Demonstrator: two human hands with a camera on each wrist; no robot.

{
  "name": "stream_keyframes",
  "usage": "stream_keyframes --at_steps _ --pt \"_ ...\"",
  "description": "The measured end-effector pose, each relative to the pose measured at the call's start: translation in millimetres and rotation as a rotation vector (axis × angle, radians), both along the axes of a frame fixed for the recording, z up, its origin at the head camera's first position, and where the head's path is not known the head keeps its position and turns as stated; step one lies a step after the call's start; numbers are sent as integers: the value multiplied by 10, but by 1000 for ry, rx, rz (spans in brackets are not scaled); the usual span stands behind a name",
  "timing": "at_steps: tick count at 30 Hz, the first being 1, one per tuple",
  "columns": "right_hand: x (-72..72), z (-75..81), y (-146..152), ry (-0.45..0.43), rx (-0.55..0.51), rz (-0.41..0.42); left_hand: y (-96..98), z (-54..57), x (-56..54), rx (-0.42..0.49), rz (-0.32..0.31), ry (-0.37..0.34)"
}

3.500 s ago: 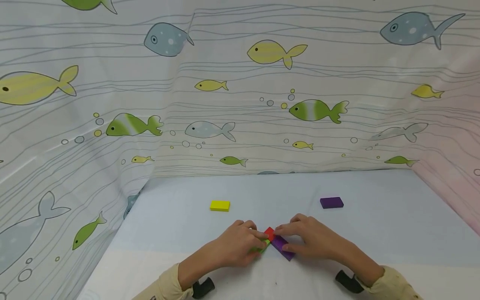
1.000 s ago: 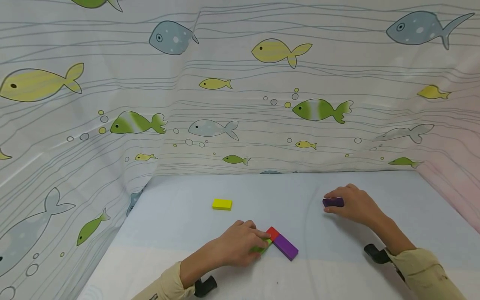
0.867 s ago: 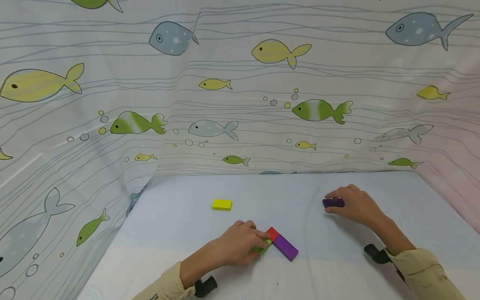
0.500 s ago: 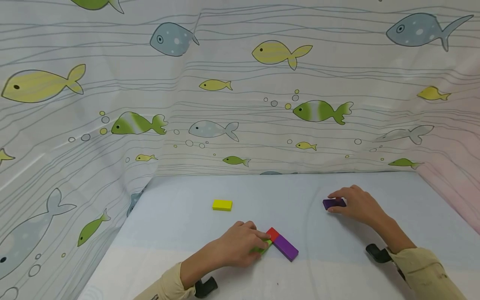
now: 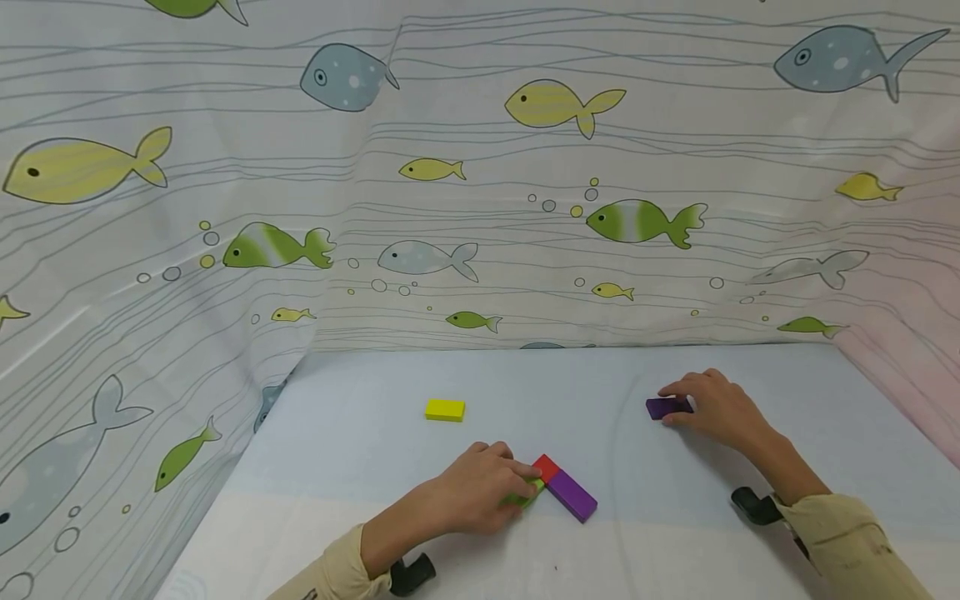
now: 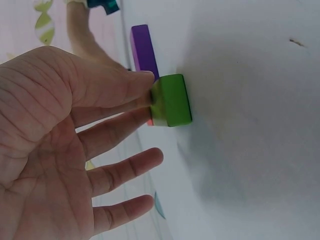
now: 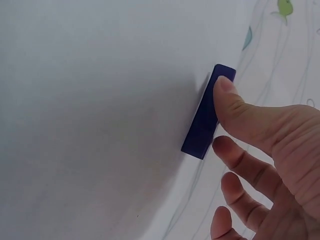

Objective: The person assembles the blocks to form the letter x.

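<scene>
In the head view, my left hand [image 5: 483,492] pinches a green block [image 5: 531,493] between thumb and fingers, its index fingertip at a red block [image 5: 546,468]. The left wrist view shows the end of that green block [image 6: 176,100], with the thumb along one side and two fingers spread loose. A purple block [image 5: 573,496] runs diagonally from the red one toward the person. At the right, my right hand [image 5: 716,408] holds a dark purple block [image 5: 660,408] by its long sides. Its thumb lies on the block [image 7: 204,120] in the right wrist view, other fingers curled below.
A yellow block [image 5: 445,410] lies by itself at the back left of the white table [image 5: 360,383]. A fish-print curtain [image 5: 480,208] hangs behind and at both sides. Dark wrist cameras [image 5: 411,575] stick out under both wrists.
Since the oldest frame my right hand has left the red and purple blocks and gone right to the dark purple block. Lately it has slid slightly right along it. The left hand stays put.
</scene>
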State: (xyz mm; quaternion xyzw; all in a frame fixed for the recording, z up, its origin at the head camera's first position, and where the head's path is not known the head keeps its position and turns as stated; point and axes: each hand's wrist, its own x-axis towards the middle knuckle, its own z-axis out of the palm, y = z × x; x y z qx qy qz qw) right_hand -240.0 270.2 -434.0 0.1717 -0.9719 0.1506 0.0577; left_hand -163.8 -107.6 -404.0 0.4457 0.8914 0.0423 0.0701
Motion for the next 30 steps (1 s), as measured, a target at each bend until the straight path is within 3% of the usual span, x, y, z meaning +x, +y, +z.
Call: stream_keyframes --at_steps 30 --pt "-18 -44 -38 -34 -9 -55 -9 -8 -1 -3 -9 18"
